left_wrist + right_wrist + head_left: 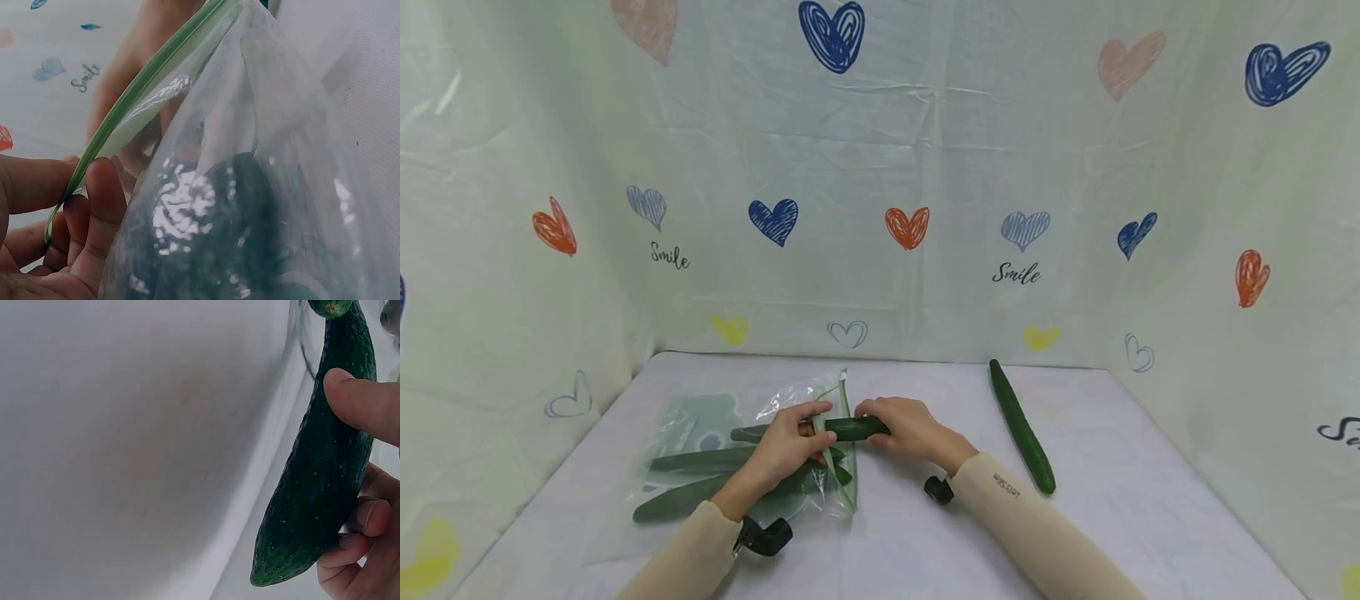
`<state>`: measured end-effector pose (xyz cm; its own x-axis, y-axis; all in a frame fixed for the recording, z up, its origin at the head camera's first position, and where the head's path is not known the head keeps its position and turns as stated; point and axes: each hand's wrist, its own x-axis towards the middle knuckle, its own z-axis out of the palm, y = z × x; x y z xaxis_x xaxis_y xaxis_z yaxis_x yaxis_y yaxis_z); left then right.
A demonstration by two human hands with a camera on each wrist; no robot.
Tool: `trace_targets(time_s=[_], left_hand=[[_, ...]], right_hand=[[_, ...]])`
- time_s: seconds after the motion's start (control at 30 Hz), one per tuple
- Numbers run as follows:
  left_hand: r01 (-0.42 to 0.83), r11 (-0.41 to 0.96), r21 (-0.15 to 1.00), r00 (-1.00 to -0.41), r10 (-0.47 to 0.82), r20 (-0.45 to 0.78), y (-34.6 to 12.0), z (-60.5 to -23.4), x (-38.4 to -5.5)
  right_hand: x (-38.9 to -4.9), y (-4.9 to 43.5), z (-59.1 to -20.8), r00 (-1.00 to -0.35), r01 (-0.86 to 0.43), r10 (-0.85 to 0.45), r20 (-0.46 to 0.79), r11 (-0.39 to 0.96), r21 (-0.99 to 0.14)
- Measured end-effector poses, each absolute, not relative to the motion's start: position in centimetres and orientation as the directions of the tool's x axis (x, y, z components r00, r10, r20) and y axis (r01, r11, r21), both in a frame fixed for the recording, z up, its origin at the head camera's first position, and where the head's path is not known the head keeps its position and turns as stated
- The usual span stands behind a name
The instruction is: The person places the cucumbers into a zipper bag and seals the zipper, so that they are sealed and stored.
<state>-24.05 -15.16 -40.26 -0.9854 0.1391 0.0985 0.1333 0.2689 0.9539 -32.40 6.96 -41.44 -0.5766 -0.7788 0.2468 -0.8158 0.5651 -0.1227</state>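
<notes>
A clear zip bag lies on the table with its mouth toward the right. My left hand pinches the bag's green-striped edge between thumb and fingers. In my right hand is a dark green cucumber, gripped near its outer end, with thumb on one side and fingers on the other in the right wrist view. The far part of this cucumber passes through the mouth into the bag. Two more cucumbers, an upper one and a lower one, lie inside, their right ends near the opening.
One loose cucumber lies lengthwise on the white table, right of my right hand. Behind the table hangs a pale curtain printed with hearts. Black wrist devices sit by both sleeves.
</notes>
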Motion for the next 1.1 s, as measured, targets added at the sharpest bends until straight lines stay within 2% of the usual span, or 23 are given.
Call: trace_targets(time_s=[0.43, 0.67, 1.1], left_hand=[[0.140, 0.319, 0.937, -0.988, 0.112, 0.110, -14.1, -38.3, -22.4], [0.144, 0.307, 0.941, -0.987, 0.109, 0.116, -14.7, -40.4, -23.8], [0.144, 0.288, 0.947, -0.986, 0.124, 0.112, -15.0, -40.6, -23.9]], right_hand=[[-32.5, 4.8, -41.8, -0.630, -0.774, -0.762, 0.152, 0.601, -0.198], [-32.8, 5.4, -41.2, -0.670, -0.724, -0.736, 0.094, 0.621, -0.302], [-33.3, 7.8, -40.9, -0.660, -0.727, -0.751, 0.035, 0.625, -0.285]])
